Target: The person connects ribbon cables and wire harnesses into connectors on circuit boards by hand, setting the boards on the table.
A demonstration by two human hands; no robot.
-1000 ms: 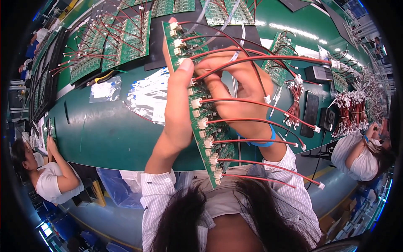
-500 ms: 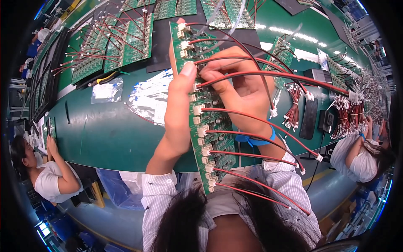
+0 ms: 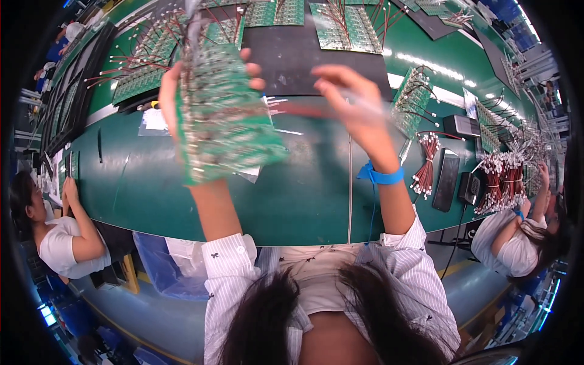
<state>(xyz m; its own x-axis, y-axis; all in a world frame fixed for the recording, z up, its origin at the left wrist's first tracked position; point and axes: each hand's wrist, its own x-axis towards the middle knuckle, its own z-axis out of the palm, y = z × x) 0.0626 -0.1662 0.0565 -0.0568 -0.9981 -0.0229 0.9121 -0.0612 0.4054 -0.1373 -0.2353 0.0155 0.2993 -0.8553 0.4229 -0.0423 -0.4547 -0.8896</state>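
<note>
My left hand [image 3: 173,91] grips a green circuit board [image 3: 222,118] by its edges and holds it up over the green table; the board is motion-blurred. My right hand [image 3: 350,100] is raised to the right of the board, apart from it, fingers loosely curled near blurred red wires [image 3: 304,111] that trail from the board. Whether the fingers pinch a wire is unclear. A blue wrist strap [image 3: 382,175] sits on my right wrist.
Several more green boards with red wires [image 3: 347,24] lie on a black mat [image 3: 304,58] at the back. Bundles of red wires [image 3: 426,161] and small black boxes [image 3: 448,179] lie at the right. Other people work at the left [image 3: 58,234] and at the right [image 3: 517,240].
The board has swung from in front of both hands to the left and up, in my left hand. My right hand has come off the board and moved right.
</note>
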